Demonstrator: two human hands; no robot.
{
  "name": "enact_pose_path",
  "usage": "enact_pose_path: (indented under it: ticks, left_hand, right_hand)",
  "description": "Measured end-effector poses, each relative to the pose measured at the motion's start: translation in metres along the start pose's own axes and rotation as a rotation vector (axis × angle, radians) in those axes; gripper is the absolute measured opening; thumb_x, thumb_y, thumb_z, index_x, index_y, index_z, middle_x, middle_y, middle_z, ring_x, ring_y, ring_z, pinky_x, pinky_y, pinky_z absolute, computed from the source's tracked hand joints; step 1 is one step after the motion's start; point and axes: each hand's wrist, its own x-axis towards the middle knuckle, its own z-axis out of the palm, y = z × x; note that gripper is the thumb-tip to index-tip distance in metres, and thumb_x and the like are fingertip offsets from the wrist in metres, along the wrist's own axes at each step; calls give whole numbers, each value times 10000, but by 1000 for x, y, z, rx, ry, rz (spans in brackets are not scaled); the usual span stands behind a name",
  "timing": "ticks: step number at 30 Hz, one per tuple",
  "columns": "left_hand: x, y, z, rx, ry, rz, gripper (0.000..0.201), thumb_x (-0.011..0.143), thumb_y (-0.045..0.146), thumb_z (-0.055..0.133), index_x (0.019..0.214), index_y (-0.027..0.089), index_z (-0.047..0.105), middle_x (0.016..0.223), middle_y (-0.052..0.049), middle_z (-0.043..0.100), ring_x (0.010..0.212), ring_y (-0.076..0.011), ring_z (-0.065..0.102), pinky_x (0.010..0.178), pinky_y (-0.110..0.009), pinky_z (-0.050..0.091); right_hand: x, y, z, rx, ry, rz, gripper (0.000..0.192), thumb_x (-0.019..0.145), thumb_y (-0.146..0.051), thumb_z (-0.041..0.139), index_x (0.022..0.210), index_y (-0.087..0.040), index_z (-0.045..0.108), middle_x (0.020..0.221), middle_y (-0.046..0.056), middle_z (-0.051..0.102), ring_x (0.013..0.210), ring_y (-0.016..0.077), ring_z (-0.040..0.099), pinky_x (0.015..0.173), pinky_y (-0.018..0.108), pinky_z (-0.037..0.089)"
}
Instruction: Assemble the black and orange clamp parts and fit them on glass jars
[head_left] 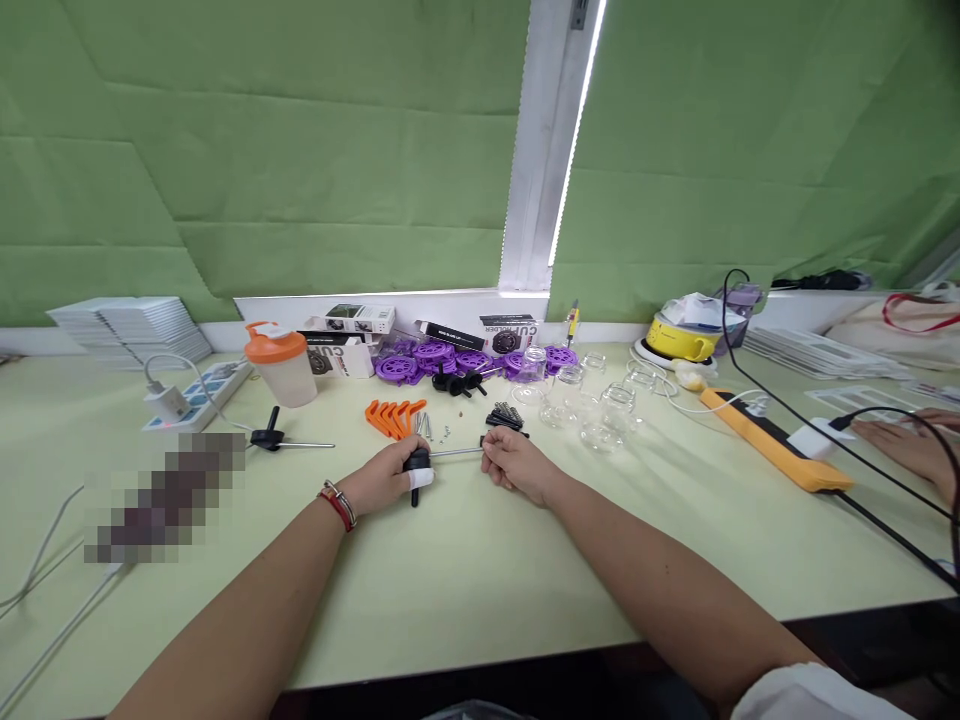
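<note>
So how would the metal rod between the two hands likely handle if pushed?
The metal rod looks straight, so it's probably stiff. Its shiny surface may be slippery. The wider black piece at its left end would probably hinder rolling.

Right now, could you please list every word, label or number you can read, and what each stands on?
"CUP HOLDER": right-hand box.
"CU", remainder unclear: white box beside the shaker bottle.
Too small or blurred: print on the black box, upper box, yellow pot.
</note>
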Motion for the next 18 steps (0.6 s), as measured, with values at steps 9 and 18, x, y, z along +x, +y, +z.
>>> enact_pose_path:
  ticks: [9, 18]
  left_hand:
    - [0, -3, 1, 42, 8, 8, 343, 774, 462, 525, 1000, 205, 506, 853, -10, 528, 776, -176, 476, 720, -302, 414]
    - [0, -2, -1, 14, 5, -6, 329, 785, 454, 515, 1000, 206, 497, 849, -3, 510, 765, -169, 468, 713, -297, 413]
  right_hand:
    - [1, -1, 2, -65, 21, 20, 246, 882, -385, 439, 737, -188, 437, 526, -37, 534, 344, 42, 345, 339, 172, 247]
    - [0, -3, 2, -17, 21, 22, 232, 894, -385, 413, 776, -186, 438, 625, -10, 569, 388, 51, 420, 322, 168, 255]
